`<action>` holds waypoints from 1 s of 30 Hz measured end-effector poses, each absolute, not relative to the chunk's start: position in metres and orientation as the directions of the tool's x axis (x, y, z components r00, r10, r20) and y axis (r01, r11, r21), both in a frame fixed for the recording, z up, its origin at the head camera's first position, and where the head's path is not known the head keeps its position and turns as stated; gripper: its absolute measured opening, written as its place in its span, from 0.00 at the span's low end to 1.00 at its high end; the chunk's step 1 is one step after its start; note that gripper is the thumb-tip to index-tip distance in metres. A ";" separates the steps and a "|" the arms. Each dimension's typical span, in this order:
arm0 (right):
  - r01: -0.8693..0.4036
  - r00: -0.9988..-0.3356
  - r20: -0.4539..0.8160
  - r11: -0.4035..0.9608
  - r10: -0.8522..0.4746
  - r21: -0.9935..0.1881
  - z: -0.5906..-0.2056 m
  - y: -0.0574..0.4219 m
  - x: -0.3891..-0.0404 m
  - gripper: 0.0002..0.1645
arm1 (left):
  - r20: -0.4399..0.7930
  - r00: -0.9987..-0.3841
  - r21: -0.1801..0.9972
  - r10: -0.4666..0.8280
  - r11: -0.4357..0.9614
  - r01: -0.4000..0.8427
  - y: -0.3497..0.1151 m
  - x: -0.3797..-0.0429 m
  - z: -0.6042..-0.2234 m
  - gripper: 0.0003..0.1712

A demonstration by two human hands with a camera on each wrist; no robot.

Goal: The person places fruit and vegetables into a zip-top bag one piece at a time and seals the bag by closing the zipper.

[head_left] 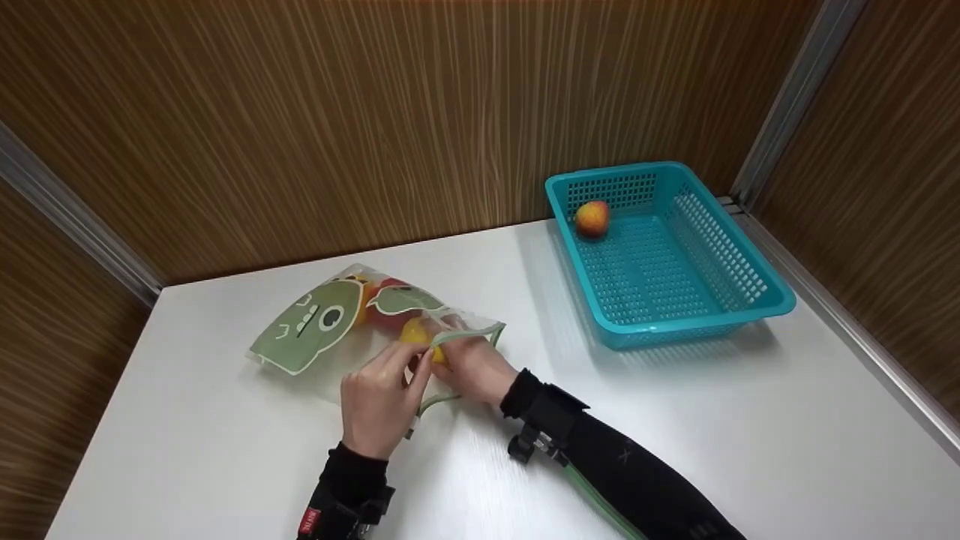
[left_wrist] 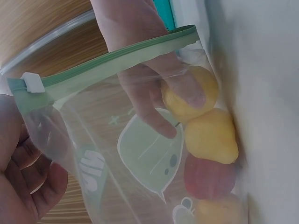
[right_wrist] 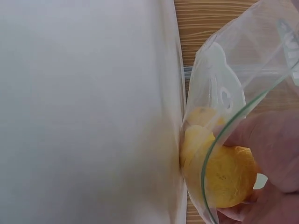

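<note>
A clear zip bag (head_left: 289, 341) with green cartoon prints lies on the table, its mouth toward me. My left hand (head_left: 379, 401) pinches the edge of the mouth between thumb and fingers; a white zip slider (left_wrist: 32, 82) sits near that hand. Through the opening, my right hand (head_left: 480, 369) reaches inside the bag, thumb and fingers around a round yellow-orange fruit (right_wrist: 231, 177). Further in, the left wrist view shows a lumpy yellow fruit (left_wrist: 212, 137), a red fruit (left_wrist: 210, 177) and another yellow one (left_wrist: 217, 210), partly covered by the print.
A turquoise plastic basket (head_left: 694, 330) stands at the back right of the white table (head_left: 187, 450). One red-and-yellow fruit (head_left: 592, 219) lies in its far left corner. Wood-patterned panels (head_left: 375, 135) rise behind the table and at both sides.
</note>
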State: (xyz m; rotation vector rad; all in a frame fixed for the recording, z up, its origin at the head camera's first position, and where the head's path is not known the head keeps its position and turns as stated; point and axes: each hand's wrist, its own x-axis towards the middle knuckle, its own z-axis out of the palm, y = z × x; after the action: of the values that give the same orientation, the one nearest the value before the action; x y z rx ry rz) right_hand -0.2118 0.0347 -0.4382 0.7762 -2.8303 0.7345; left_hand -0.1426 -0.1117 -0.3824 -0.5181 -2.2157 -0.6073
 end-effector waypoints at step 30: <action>-0.634 -0.772 0.312 0.712 -0.554 -0.302 -0.420 0.075 -0.155 0.25 | 0.748 -0.645 0.281 0.156 0.806 0.521 -0.112 -0.138 -0.380 0.06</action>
State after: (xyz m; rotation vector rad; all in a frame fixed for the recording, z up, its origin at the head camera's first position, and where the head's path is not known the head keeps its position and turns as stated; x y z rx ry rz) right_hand -0.1555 0.0748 -0.4205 0.9548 -2.7194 0.5893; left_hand -0.1384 -0.1122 -0.3797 -0.4963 -2.2374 -0.6243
